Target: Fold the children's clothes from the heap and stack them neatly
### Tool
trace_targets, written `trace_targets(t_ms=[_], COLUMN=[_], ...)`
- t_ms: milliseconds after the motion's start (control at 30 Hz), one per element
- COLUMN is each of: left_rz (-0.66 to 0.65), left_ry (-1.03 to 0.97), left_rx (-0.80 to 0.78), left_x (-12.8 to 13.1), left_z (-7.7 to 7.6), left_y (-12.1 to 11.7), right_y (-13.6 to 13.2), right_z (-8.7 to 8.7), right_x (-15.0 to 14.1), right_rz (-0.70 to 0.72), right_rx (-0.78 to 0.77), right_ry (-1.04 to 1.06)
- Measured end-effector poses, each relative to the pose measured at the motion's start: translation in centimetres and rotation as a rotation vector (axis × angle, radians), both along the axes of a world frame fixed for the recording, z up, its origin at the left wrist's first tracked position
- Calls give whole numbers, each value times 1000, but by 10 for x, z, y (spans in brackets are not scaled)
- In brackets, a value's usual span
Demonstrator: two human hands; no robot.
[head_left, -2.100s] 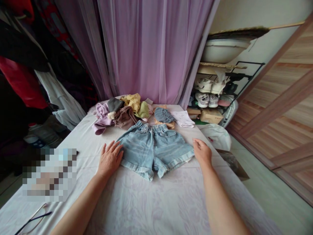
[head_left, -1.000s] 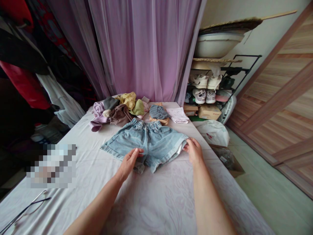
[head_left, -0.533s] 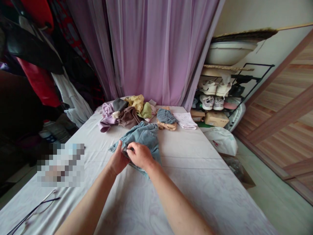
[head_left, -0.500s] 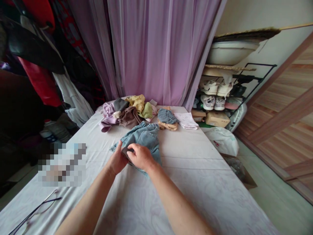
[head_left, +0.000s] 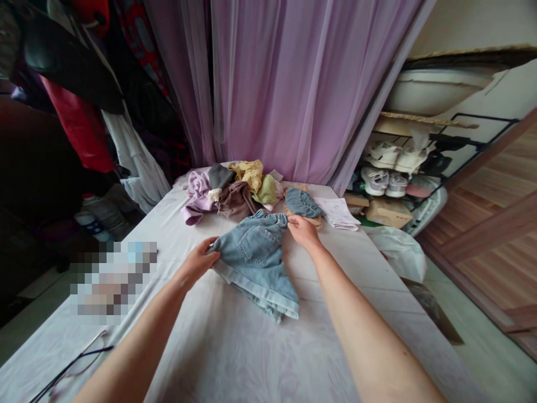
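Note:
A pair of blue denim shorts (head_left: 255, 252) lies folded in half in front of me, a back pocket facing up and the pale hems toward me. My left hand (head_left: 199, 258) pinches the shorts at their left edge. At the far right corner of the waistband, my right hand (head_left: 302, 230) grips the cloth between thumb and fingers. Just beyond that hand sits a folded stack with a blue-grey garment (head_left: 302, 202) on top. A crumpled brown garment (head_left: 238, 200) lies right behind the shorts.
Lilac (head_left: 197, 193), yellow (head_left: 250, 173) and green clothes (head_left: 267, 190) make a heap at the far end of the sheet-covered surface (head_left: 193, 347). A folded white cloth (head_left: 338, 212) lies at right. Eyeglasses (head_left: 79, 358) rest near left. A shoe rack (head_left: 457, 151) stands beyond the right edge.
My hands have moved apart from the middle of the shorts to their left edge and waistband corner. The shorts now lie spread flatter, with the hems in view. The camera view has shifted slightly left.

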State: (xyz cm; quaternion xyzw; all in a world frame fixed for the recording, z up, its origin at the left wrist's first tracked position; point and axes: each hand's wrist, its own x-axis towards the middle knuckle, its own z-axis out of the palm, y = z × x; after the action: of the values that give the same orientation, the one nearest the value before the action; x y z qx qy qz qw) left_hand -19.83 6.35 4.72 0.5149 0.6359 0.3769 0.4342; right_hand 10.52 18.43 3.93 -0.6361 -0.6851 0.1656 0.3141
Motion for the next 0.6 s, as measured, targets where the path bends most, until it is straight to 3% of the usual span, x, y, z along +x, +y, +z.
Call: trace_targets(t_ms=[133, 233, 400, 600], left_rz=[5, 5, -17, -65], left_ry=[393, 575, 729, 798], left_rx=[21, 53, 51, 86], left_x=[-15, -13, -16, -22], left_z=[-7, -6, -5, -11], left_y=[5, 7, 9, 4], right_y=[10, 13, 20, 31], right_z=[-17, -17, -2, 29], right_x=[-5, -11, -22, -18], right_rz=[-2, -16, 46, 299], right_rx=[-15, -29, -23, -208], right_ry=[13, 13, -53, -187])
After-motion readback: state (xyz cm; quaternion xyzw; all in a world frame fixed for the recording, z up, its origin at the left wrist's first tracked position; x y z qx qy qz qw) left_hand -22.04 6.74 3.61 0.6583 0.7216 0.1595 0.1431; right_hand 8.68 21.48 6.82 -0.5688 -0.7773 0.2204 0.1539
